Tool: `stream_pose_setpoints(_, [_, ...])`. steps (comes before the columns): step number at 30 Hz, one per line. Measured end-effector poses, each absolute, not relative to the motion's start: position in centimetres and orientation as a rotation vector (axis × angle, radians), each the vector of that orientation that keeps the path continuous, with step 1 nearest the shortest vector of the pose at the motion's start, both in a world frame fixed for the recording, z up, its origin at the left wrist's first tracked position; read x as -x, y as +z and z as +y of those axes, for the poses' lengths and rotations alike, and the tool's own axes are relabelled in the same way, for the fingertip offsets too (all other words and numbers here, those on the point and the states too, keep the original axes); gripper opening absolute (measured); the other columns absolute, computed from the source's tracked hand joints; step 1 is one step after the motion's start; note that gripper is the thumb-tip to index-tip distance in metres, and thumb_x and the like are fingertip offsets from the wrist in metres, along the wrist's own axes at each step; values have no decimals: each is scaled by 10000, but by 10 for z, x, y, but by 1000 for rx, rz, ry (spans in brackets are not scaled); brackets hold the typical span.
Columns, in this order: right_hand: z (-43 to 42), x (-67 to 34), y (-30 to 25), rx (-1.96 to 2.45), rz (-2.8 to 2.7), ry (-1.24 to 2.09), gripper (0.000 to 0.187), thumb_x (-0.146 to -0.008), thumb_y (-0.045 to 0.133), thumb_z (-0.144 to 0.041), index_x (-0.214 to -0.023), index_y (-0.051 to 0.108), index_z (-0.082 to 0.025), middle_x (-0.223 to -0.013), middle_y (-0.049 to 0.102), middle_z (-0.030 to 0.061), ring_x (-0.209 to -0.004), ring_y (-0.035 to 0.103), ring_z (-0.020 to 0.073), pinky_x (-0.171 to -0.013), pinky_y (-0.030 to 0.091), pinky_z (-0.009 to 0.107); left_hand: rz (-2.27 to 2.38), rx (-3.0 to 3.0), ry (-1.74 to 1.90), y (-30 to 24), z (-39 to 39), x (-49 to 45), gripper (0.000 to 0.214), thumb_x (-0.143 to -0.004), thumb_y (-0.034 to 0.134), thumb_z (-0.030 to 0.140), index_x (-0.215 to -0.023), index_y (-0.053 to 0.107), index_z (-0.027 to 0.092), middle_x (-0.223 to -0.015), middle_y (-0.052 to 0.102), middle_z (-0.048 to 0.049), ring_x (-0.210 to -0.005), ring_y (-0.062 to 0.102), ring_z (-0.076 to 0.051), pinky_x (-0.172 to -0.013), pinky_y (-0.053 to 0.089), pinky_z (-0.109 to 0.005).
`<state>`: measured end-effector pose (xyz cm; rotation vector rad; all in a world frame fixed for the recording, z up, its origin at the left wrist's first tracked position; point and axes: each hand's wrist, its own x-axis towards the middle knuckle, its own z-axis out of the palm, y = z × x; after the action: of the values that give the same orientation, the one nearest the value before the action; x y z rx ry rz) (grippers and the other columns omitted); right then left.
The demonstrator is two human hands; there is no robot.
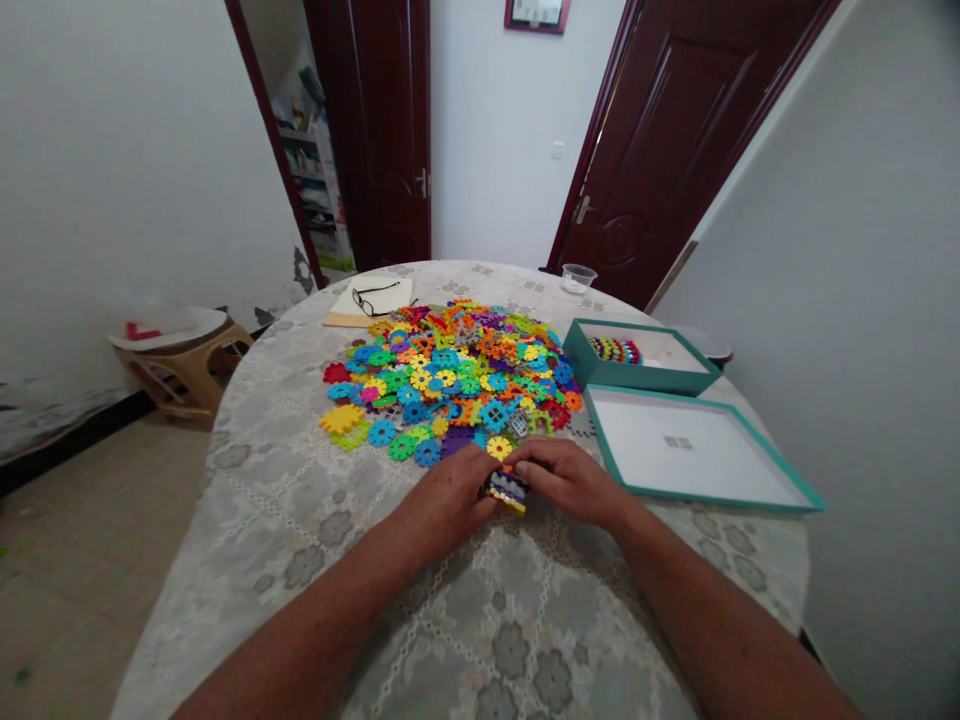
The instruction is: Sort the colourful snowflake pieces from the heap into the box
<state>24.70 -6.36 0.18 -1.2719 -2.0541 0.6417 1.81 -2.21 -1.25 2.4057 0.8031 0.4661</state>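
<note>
A big heap of colourful plastic interlocking discs (457,375) lies in the middle of the round table (270,500). Just in front of the heap, my left hand (450,495) and my right hand (566,478) meet, fingers curled round a small stack of joined discs (507,488) that shows purple and yellow between them. The stack rests low on the tablecloth. Both hands grip it from opposite sides.
A teal box (600,372) holding a row of joined discs (615,349) stands at the right, its lid (697,455) lying open-side up in front of it. Glasses (375,297) on a notebook and a small clear cup (577,277) sit at the far edge. A low stool (180,355) stands left.
</note>
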Motion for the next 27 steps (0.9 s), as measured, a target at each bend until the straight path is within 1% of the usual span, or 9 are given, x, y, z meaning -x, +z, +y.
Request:
stream_pose_setpoints(2, [-56, -255, -8, 1344, -1958, 436, 224, -1010, 530, -218, -1135, 716, -217, -1090, 733, 73, -1042, 673, 208, -948, 522, 362, 792, -2405, 472, -11, -22, -18, 251, -885, 636, 165, -1129, 661, 219, -1064, 650, -56, -1013, 611, -225, -881, 468, -331])
stream_pose_setpoints(5, [-43, -272, -29, 1451, -1874, 140, 346, -986, 536, -201, -1316, 638, -185, -1338, 653, 149, -1288, 579, 265, -1131, 445, 477, 799, -2395, 465, -10, -23, -19, 213, -880, 650, 160, -1085, 658, 214, -1040, 645, -48, -978, 607, -217, -858, 461, -325])
stream_pose_setpoints(8, [-35, -285, -46, 1542, -1903, 79, 476, -966, 561, -214, -1436, 551, -142, -1439, 580, 193, -1366, 522, 291, -1166, 417, 515, 798, -2378, 455, -8, -24, -20, 193, -885, 653, 158, -1071, 658, 211, -1030, 651, -45, -958, 610, -214, -860, 461, -327])
stream_pose_setpoints(10, [-32, -289, -50, 1576, -1921, 93, 496, -949, 587, -226, -1436, 552, -140, -1404, 594, 187, -1323, 547, 290, -1137, 444, 502, 804, -2377, 453, -7, -24, -20, 190, -884, 656, 161, -1068, 659, 210, -1024, 656, -46, -952, 613, -215, -860, 463, -329])
stream_pose_setpoints(12, [-32, -291, -48, 1595, -1905, 83, 458, -932, 601, -227, -1383, 597, -150, -1313, 631, 168, -1240, 586, 283, -1086, 478, 480, 807, -2384, 457, -7, -24, -19, 197, -884, 657, 166, -1076, 657, 211, -1025, 660, -48, -954, 615, -219, -860, 467, -332])
stream_pose_setpoints(16, [-36, -292, -29, 1648, -1890, 84, 259, -933, 564, -198, -1146, 708, -173, -1061, 697, 110, -1012, 648, 248, -929, 517, 401, 807, -2384, 457, -8, -24, -20, 234, -880, 655, 167, -1108, 659, 221, -1046, 676, -55, -965, 625, -226, -864, 472, -339])
stream_pose_setpoints(18, [-42, -291, -16, 1647, -1946, 142, 194, -947, 574, -219, -1066, 724, -185, -1009, 719, 90, -948, 657, 232, -874, 505, 362, 809, -2373, 458, -8, -23, -20, 255, -883, 657, 174, -1132, 660, 230, -1059, 687, -57, -970, 627, -227, -868, 474, -345])
stream_pose_setpoints(24, [-63, -266, 13, 1612, -2072, 398, 157, -975, 621, -290, -980, 741, -189, -870, 725, 44, -804, 640, 189, -736, 451, 290, 817, -2362, 484, -12, -24, -19, 276, -907, 665, 222, -1181, 641, 241, -1080, 692, -60, -984, 629, -233, -896, 477, -364])
stream_pose_setpoints(27, [-69, -253, 16, 1533, -2126, 523, 178, -997, 607, -303, -1002, 751, -197, -885, 735, 41, -813, 644, 183, -743, 451, 287, 830, -2368, 474, -12, -23, -19, 270, -907, 663, 228, -1175, 638, 234, -1093, 688, -67, -1003, 631, -238, -900, 480, -361])
